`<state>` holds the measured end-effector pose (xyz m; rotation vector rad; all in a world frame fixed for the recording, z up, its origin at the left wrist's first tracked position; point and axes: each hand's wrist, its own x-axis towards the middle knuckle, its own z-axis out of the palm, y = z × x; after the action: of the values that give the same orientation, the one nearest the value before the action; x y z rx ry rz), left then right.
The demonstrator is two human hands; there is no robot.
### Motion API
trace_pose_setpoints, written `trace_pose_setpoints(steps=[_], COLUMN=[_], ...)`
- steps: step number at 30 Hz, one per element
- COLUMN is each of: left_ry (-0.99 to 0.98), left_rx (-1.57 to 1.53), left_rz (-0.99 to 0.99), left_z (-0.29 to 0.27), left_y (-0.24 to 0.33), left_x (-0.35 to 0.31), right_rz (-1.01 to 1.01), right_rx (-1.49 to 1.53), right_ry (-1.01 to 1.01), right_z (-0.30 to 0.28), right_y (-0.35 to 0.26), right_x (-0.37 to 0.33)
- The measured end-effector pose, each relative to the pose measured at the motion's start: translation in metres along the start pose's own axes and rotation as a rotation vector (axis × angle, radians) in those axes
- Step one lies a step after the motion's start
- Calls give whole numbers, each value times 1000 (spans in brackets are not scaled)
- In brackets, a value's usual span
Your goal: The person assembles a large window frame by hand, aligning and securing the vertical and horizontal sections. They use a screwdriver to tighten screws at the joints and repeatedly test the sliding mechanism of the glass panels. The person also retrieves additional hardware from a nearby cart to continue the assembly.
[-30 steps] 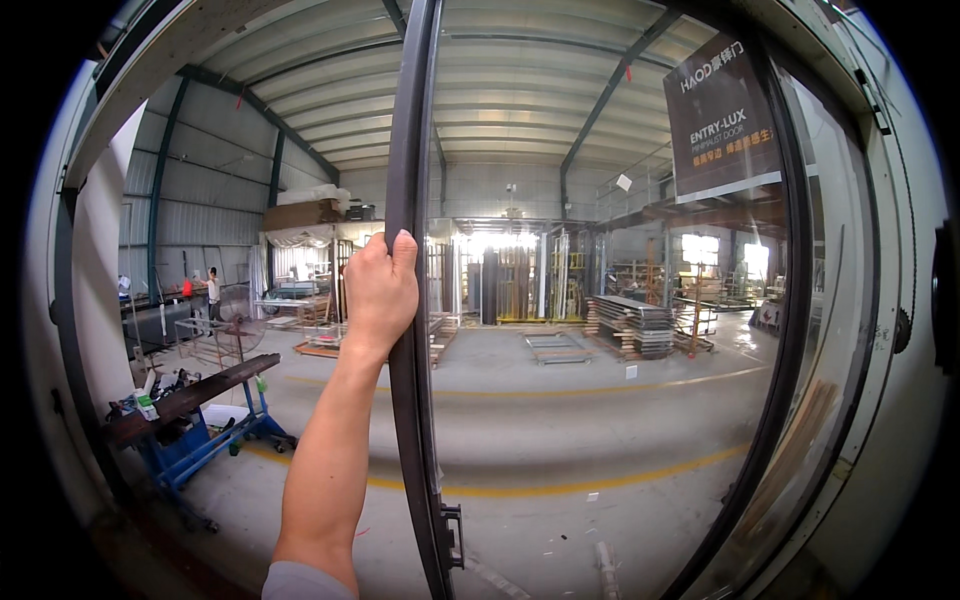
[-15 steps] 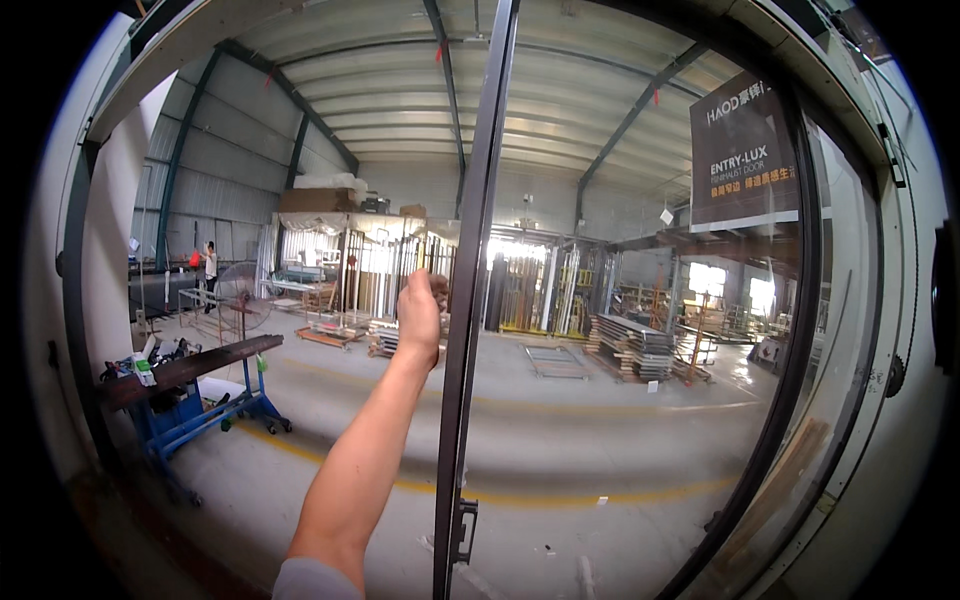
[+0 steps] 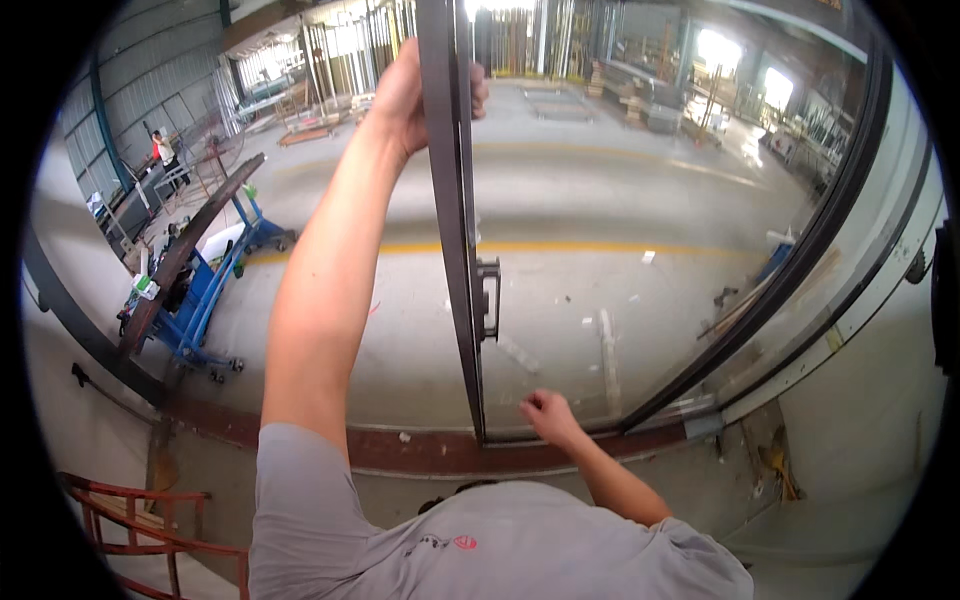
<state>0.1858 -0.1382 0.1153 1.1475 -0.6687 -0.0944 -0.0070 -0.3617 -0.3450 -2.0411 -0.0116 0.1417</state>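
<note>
My left hand [image 3: 402, 98] reaches up and is closed around the upright dark edge frame [image 3: 455, 190] of a glass door panel. Its fingertips curl past the frame and show through the glass on the other side. Below that grip, a dark pull handle [image 3: 489, 299] sits on the same upright. My right hand [image 3: 548, 416] is low in front of the glass pane [image 3: 570, 350], fingers curled into a loose fist, with nothing seen in it. It is apart from the upright frame and the handle.
A reddish-brown sill [image 3: 390, 450] runs beneath the door. Beyond the opening, a blue wheeled workbench [image 3: 205, 300] carries a long dark bar. Red metal rails [image 3: 130, 520] stand at the lower left. A person [image 3: 163, 150] works far off at the left.
The view has tilted downward, bringing the sill, my shirt and my right hand into sight. My left hand is at the door's upright frame in both frames.
</note>
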Motion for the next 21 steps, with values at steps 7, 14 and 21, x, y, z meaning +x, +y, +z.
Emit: trace_pose_setpoints(steps=[7,14,21], left_ry=[-45,37,1], left_rx=[-42,-133,-142], left_rz=[-27,-9,-6], left_z=[-21,-10,-2], left_y=[-13,-27,-44], left_x=[15,3,4], right_rz=[-168,15,286], right_rx=[84,84,207], right_ry=[82,14,63], right_z=[3,10,4], right_y=[-44,-20,35], right_x=[17,4,-38])
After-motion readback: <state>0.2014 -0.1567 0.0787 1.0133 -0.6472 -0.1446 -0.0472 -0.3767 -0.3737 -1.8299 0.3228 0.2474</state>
